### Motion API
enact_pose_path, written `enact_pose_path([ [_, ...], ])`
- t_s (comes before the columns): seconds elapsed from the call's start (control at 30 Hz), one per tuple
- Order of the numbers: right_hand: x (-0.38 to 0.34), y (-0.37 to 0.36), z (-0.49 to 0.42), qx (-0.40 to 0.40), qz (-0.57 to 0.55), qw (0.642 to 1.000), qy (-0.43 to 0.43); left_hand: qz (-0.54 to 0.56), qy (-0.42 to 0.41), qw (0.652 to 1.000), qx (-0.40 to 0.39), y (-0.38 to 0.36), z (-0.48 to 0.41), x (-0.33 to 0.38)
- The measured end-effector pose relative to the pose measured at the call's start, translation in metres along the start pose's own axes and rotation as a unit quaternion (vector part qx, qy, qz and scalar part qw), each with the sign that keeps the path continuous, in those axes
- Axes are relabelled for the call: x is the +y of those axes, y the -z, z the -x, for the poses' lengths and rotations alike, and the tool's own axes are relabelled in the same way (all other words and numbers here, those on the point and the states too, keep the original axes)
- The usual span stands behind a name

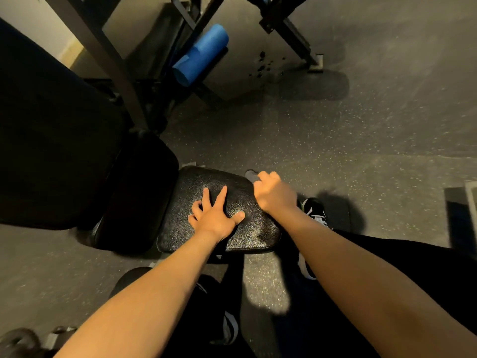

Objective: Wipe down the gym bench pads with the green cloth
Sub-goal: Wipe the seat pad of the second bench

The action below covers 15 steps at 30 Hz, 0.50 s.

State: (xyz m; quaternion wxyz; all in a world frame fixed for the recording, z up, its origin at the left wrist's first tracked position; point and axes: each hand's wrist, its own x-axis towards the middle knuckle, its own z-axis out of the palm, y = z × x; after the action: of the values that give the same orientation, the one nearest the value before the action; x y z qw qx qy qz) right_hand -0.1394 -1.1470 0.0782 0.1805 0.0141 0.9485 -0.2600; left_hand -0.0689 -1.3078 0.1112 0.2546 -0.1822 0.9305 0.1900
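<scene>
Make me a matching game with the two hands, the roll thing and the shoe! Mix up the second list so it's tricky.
Column one:
1. left hand
2. right hand
3. foam roller
4. shoe

Column two:
A. blue
B. fingers curled, at the far right corner of the seat pad
C. black and white, on the floor
D. flat on the seat pad, fingers spread

Pairs: 1-D, 2-B, 3-A, 4-C
</scene>
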Motion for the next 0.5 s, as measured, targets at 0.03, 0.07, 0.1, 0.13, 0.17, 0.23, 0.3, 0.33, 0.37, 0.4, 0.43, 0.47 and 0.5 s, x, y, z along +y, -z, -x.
enact_pose_path([
  [0.03,0.007,0.000,0.000,-0.001,0.000,1.000,-0.011,-0.005,-0.006,1.000,0.004,0.000,0.000,-0.002],
  [0.07,0.008,0.001,-0.002,-0.004,0.009,1.000,-0.021,-0.010,-0.012,1.000,0.008,0.001,-0.002,-0.004],
  [0.1,0.005,0.001,-0.006,-0.008,0.019,0.999,-0.029,-0.016,-0.019,1.000,0.015,0.004,-0.004,-0.007],
  [0.13,-0.001,0.002,-0.012,-0.014,0.028,0.999,-0.032,-0.019,-0.026,0.999,0.025,0.008,-0.008,-0.009],
  [0.17,-0.006,0.004,-0.016,-0.024,0.037,0.999,-0.026,-0.018,-0.030,0.999,0.039,0.012,-0.012,-0.011],
  [0.23,-0.022,0.005,-0.029,-0.052,0.039,0.998,-0.011,-0.017,-0.016,0.998,0.061,0.022,-0.022,-0.019],
  [0.3,-0.040,0.003,-0.042,-0.086,0.026,0.996,-0.003,-0.019,0.014,0.998,0.055,0.027,-0.031,-0.029],
  [0.33,-0.050,0.001,-0.046,-0.102,0.018,0.995,-0.002,-0.016,0.021,0.998,0.048,0.027,-0.032,-0.033],
  [0.37,-0.068,-0.004,-0.055,-0.116,0.016,0.993,0.004,-0.008,0.023,0.999,0.048,0.027,-0.038,-0.038],
  [0.4,-0.079,-0.007,-0.058,-0.131,0.013,0.991,0.005,-0.007,0.017,0.999,0.050,0.023,-0.036,-0.038],
  [0.43,-0.096,-0.012,-0.064,-0.147,0.009,0.989,0.011,-0.006,0.012,0.998,0.056,0.022,-0.037,-0.040],
  [0.47,-0.110,-0.017,-0.070,-0.160,-0.002,0.987,0.021,-0.006,0.009,0.998,0.061,0.019,-0.037,-0.040],
  [0.5,-0.126,-0.022,-0.077,-0.172,-0.015,0.984,0.033,-0.007,0.010,0.998,0.067,0.018,-0.039,-0.041],
])
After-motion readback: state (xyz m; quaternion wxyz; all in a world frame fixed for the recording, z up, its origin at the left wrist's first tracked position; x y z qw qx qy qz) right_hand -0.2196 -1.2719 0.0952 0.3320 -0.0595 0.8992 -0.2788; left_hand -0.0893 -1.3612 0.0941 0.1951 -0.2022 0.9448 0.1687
